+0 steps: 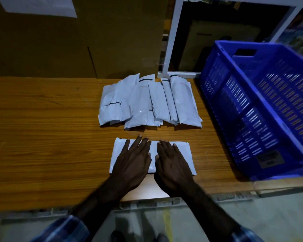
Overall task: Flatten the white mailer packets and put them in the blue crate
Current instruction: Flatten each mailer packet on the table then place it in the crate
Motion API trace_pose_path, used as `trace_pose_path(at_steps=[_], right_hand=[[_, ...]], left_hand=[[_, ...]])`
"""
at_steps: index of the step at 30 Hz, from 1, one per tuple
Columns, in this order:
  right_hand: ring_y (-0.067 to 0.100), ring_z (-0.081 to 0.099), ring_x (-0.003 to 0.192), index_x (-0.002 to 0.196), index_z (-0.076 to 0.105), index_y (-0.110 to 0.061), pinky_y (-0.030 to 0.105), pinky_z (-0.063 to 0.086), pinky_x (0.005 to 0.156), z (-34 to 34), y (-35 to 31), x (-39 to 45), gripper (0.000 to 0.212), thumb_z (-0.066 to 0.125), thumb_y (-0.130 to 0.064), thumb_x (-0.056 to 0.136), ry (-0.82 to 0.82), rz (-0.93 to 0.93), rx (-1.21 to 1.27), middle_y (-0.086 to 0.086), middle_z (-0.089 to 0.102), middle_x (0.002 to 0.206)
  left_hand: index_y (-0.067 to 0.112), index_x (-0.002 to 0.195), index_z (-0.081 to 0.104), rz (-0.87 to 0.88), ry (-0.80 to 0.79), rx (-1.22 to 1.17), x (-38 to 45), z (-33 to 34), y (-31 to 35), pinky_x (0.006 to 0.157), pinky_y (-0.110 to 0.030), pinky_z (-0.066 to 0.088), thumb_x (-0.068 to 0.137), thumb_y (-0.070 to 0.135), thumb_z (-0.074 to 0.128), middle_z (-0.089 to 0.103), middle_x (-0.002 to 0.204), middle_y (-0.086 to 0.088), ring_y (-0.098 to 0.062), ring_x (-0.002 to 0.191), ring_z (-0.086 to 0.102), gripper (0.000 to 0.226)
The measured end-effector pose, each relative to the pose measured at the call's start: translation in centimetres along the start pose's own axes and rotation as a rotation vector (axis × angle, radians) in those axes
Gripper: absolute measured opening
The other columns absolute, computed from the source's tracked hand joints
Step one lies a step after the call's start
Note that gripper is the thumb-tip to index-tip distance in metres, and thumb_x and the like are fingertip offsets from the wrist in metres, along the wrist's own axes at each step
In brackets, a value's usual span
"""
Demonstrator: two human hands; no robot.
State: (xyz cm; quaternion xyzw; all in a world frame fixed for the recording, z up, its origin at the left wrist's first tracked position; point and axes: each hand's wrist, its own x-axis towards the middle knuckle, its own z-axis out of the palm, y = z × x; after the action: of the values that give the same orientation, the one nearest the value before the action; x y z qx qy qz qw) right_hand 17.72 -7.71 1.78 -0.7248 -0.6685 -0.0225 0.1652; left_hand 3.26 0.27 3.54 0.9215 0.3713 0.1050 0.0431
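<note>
One white mailer packet lies flat on the wooden table near its front edge. My left hand and my right hand rest palm-down on it side by side, fingers spread and pointing away from me, covering most of it. Behind it a loose pile of several white mailer packets lies overlapped, some puffy. The blue crate stands on the table's right end; the part of its inside that shows holds nothing.
A large brown cardboard panel stands behind the table on the left. A white shelf frame rises behind the pile and crate. The table's front edge runs just below my wrists, with floor beneath.
</note>
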Motion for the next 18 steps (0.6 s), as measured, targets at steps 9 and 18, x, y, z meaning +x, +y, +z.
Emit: trace_pose_path(at_steps=[9, 18], right_hand=[[0.035, 0.038, 0.141, 0.14, 0.047, 0.008, 0.05, 0.031, 0.115, 0.9, 0.3, -0.8, 0.047, 0.038, -0.02, 0.103, -0.006, -0.044, 0.013, 0.026, 0.042, 0.148], [0.036, 0.041, 0.139, 0.139, 0.047, 0.007, 0.05, 0.03, 0.117, -1.4, 2.6, -0.6, 0.054, 0.025, -0.025, 0.103, -0.05, 0.065, 0.077, 0.025, 0.042, 0.148]], left_hand=[[0.009, 0.136, 0.057, 0.039, 0.01, 0.019, -0.8, 1.4, 0.1, 0.113, -0.047, 0.025, 0.098, 0.03, 0.031, 0.053, 0.142, -0.008, -0.023, 0.137, 0.044, 0.05], [0.008, 0.125, 0.065, 0.006, 0.015, 0.036, 0.9, 0.1, 2.0, 0.1, -0.041, 0.046, 0.095, 0.032, 0.033, 0.066, 0.124, -0.009, -0.024, 0.121, 0.059, 0.05]])
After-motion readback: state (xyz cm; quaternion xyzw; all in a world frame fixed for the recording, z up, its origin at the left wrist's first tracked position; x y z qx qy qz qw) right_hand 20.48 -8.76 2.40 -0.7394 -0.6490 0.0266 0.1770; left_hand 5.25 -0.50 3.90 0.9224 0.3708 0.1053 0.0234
